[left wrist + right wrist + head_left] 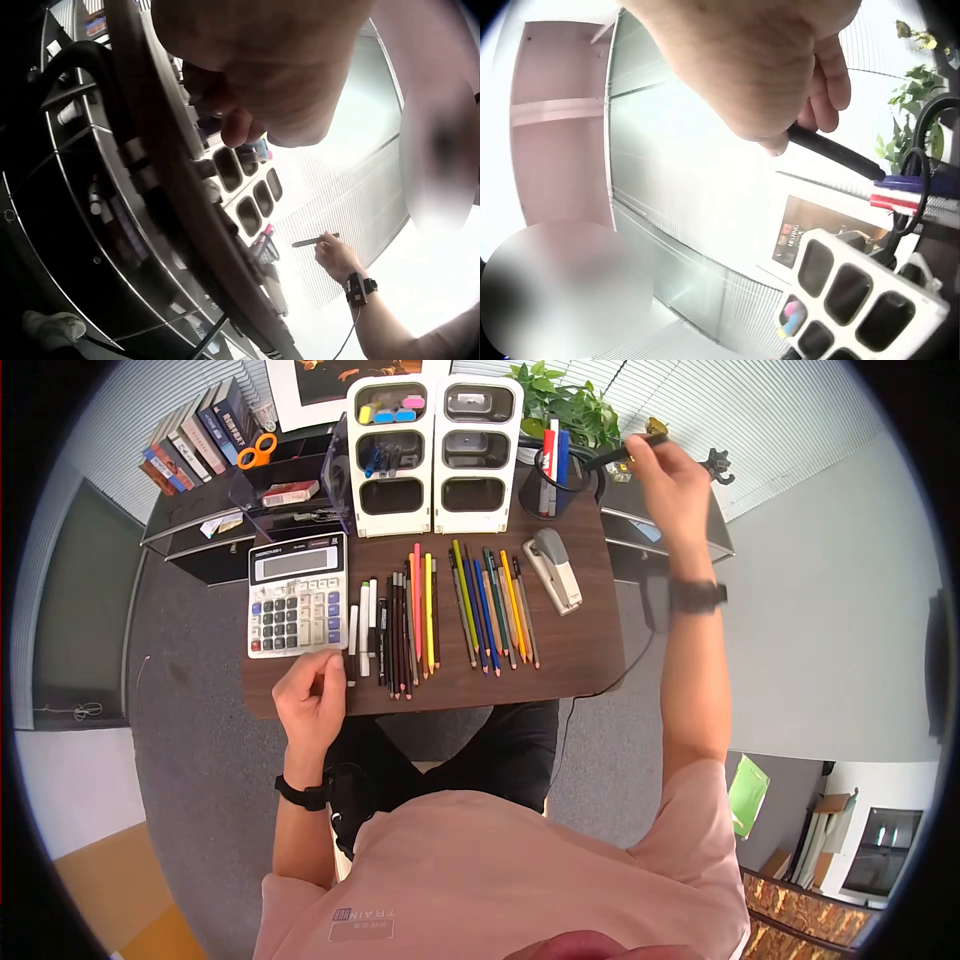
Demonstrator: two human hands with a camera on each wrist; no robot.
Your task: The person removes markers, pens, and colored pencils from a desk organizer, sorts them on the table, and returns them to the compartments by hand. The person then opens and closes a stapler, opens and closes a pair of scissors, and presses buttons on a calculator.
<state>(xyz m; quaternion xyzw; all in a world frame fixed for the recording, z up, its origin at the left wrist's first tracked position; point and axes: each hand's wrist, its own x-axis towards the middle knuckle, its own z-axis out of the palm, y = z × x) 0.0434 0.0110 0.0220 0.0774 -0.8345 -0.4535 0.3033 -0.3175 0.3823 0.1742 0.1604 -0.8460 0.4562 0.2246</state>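
Observation:
My right hand (672, 485), raised at the back right of the table, pinches a black marker (840, 155). The marker slants over the black mesh pen cup (572, 506). In that cup stand a red-and-white marker (549, 452) and a blue one (563, 455). In the right wrist view, the marker's free end overlaps the blue marker's tip. My left hand (311, 695) is at the table's front edge, just below the calculator (298, 600), with fingers loosely curled and nothing held. Several markers (364, 628) lie right beside it.
Coloured pencils lie in two groups, one left (417, 615) and one right (484, 610), with a stapler (553, 570) beside them. White organizers (436, 460) stand behind, near a dark desk holder (290, 510) with orange scissors (257, 451). A cable (640, 657) hangs at the right edge.

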